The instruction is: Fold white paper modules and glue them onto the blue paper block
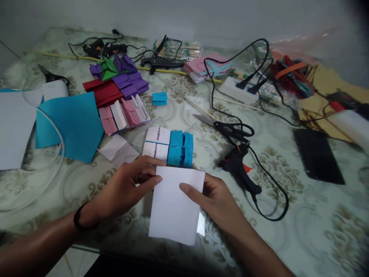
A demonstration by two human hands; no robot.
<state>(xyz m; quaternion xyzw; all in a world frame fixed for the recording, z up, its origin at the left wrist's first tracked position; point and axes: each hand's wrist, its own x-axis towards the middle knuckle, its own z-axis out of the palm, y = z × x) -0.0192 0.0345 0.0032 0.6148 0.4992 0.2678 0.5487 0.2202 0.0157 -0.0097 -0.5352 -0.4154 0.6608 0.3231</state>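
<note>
While your two hands hold it over the near part of the table [302, 223], the white paper [175, 211] stands roughly upright in the view, right in front of you, its lower edge slightly curved. Your left hand [122, 188] has its thumb on the paper's upper left edge and its index finger reaching along the top corner, so thumb and fingers are closed on that side; a black band [77, 217] circles that wrist. Your right hand [217, 198] pinches the opposite edge, thumb flat on the face and the other fingers behind. Just beyond the top edge lie white folded pieces [158, 135] and, touching them on the right, blue folded pieces [176, 140]. Near your left hand is a creased white sheet [119, 151], and past it a large blue sheet [69, 127]. Farther back on the left you have pink and white folded strips [131, 113], with red paper [102, 92] and purple paper [131, 85] behind them. A small blue piece [159, 99] sits alone to their right. Off to your right, the open scissors [220, 126] lie near a black glue gun [242, 175], with a power strip [238, 92] farther back.
</note>
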